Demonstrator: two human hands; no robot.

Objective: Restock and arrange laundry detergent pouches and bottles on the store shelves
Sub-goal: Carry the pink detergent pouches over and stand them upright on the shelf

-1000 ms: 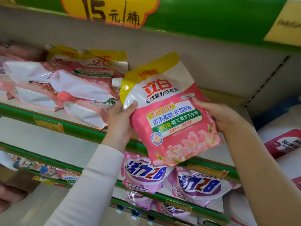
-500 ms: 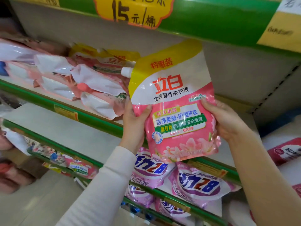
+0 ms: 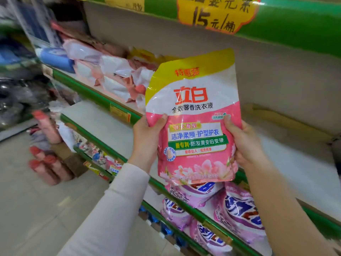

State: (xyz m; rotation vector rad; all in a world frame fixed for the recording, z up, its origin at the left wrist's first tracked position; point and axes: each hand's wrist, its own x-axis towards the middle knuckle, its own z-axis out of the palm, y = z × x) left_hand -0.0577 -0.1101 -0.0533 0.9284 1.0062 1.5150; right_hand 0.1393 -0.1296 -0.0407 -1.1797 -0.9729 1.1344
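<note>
Gripping a glossy pink, white and yellow 立白 detergent pouch (image 3: 191,108) upright by its two sides, the left hand (image 3: 147,141) and right hand (image 3: 245,145) hold it before the green-edged shelf (image 3: 96,94); its label reads 全效馨香洗衣液.

We see a glossy plastic detergent pouch (image 3: 193,115): yellow top, white middle, pink below with pale blossoms (red lettering on the white band). The soft lilac pouches (image 3: 238,211) underneath carry blue lettering. The metal shelf edges (image 3: 96,95) are green, the scalloped price sign (image 3: 215,13) yellow.
</note>
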